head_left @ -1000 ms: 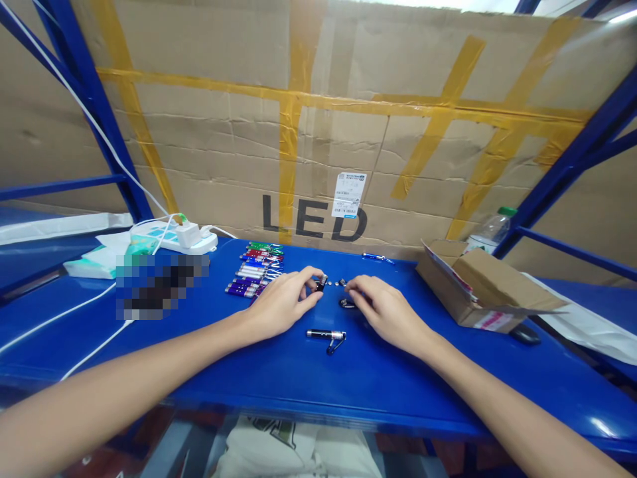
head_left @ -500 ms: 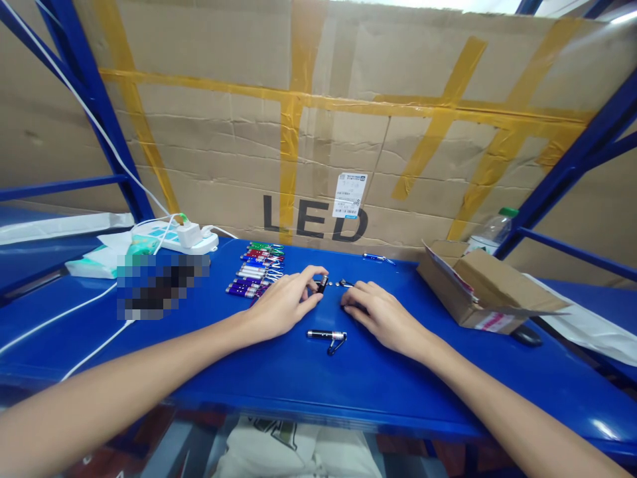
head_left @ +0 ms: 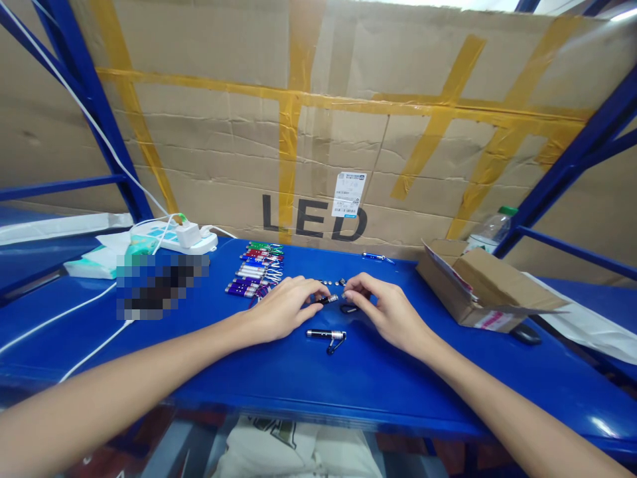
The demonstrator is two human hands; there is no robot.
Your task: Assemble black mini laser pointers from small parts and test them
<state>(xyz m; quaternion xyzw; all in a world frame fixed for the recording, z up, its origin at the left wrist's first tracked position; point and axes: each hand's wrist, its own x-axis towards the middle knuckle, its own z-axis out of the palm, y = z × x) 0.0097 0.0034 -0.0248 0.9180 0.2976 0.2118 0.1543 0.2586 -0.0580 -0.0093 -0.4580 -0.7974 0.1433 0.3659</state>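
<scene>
My left hand [head_left: 286,307] rests on the blue table [head_left: 318,378] with its fingers pinched on a small black flashlight body [head_left: 327,299], held almost level. My right hand [head_left: 385,307] is close beside it, thumb and forefinger pinched at the flashlight's right end on something too small to name. A dark cap [head_left: 348,309] lies just below the right fingers. A row of tiny button cells [head_left: 332,282] sits behind the hands. A whole black keychain flashlight [head_left: 326,334] lies in front of them.
A row of coloured keychain flashlights [head_left: 255,271] lies left of the hands. A power strip with charger [head_left: 174,236] and white cables sit at far left. An open cardboard box [head_left: 480,285] stands at right, with a plastic bottle [head_left: 490,229] behind it. A blue pen [head_left: 377,257] lies by the cardboard wall.
The left hand has lowered the flashlight body from upright to nearly level. The right hand has lifted off the table and come in to the body's end.
</scene>
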